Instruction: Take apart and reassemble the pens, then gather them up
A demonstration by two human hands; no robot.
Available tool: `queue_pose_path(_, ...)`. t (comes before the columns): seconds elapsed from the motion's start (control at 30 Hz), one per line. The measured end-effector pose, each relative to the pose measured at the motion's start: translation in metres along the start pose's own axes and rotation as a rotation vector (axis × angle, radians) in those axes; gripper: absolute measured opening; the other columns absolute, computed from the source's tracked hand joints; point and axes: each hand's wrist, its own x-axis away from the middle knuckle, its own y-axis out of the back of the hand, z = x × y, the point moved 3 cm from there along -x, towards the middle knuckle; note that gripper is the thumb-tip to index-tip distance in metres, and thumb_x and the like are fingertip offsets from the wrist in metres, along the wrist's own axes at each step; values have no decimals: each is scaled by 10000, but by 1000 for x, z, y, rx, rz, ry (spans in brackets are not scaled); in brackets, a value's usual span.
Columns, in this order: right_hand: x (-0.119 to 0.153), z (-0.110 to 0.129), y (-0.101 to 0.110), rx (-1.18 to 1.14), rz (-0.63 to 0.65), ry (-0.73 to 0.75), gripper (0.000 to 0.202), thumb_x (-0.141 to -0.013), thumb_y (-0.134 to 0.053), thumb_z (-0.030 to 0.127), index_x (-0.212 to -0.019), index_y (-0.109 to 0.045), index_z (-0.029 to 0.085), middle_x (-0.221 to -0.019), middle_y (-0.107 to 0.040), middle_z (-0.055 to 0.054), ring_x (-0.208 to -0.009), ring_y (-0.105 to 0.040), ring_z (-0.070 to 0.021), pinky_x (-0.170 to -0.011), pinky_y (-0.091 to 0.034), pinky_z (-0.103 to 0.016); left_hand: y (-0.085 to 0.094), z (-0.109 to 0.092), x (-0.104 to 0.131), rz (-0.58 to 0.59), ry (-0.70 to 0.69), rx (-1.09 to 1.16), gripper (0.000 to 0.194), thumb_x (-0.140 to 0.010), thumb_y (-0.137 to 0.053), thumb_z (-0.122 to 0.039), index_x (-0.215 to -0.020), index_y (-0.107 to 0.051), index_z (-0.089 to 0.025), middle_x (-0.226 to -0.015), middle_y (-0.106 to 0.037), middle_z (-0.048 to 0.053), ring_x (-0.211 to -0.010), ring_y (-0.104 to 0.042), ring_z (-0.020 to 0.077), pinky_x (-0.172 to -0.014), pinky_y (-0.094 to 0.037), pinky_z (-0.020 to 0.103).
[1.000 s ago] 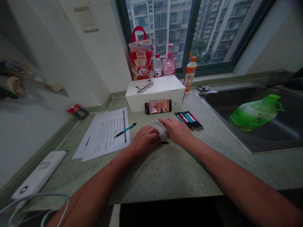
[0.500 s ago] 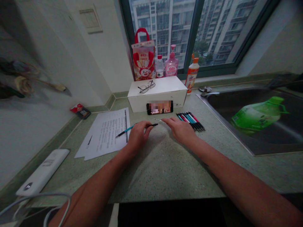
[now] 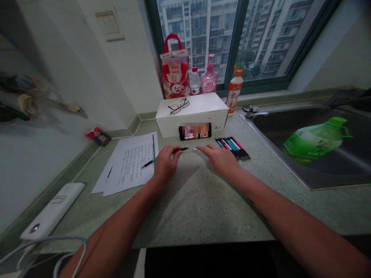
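Pinched in my left hand [image 3: 165, 162] is a slim black pen part [image 3: 183, 149], pointing right. My right hand [image 3: 222, 159] is closed on a thin pale rod [image 3: 193, 148], whose end meets or nearly meets the tip of the black part. Whether the two are joined, I cannot tell. A blue-and-black pen [image 3: 148, 163] lies across the printed sheets [image 3: 130, 162], partly hidden behind my left hand. Just beyond my right hand, several pens [image 3: 236, 150] in blue, white, pink and black lie side by side on the counter.
A phone [image 3: 195, 133] leans on a white box [image 3: 203, 106] with glasses [image 3: 179, 106] on top. Bottles and a red bag [image 3: 175, 75] stand behind. The sink [image 3: 307, 181] at right holds a green jug [image 3: 315, 141]. A white device [image 3: 53, 210] and cables lie at left.
My left hand has shifted slightly left and up, and the black part now lines up with the pale rod instead of sitting below it. My right hand has barely moved.
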Motion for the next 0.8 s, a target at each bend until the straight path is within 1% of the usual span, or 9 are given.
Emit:
queue_pose_path(0.23,0,-1,0,4,13,-11,621,-855,-452,17,-1380,-604,313,-1125,-694,-66,-837,-644,-209,-587,-318,-311,2,-1,1,-18,-6,-6,68,-962,-607,-189,-1005,-659,-196,-954,-691,60,-902,-654,219,-828,-525,367)
queue_pose_path(0.5,0,-2,-1,20,8,0,586,-876,-465,29,-1369,-607,311,-1111,-696,-61,-824,-644,-197,-574,-300,-302,2,-1,1,-45,11,-17,59,-948,-622,-152,-984,-663,-175,-915,-682,53,-870,-644,208,-812,-514,348)
queue_pose_path(0.6,0,0,0,26,25,25,579,-890,-467,26,-1370,-605,319,-1118,-697,-54,-828,-650,-190,-583,-317,-299,1,-2,0,-9,-11,-9,69,-946,-624,-147,-991,-667,-178,-927,-685,51,-880,-642,204,-816,-511,343)
queue_pose_path(0.8,1,4,-7,-11,70,93,522,-935,-490,53,-1369,-609,319,-1146,-708,-54,-878,-677,-204,-657,-408,-301,-8,-6,5,118,-156,18,61,-950,-622,-160,-979,-670,-184,-921,-694,51,-887,-639,215,-813,-508,351)
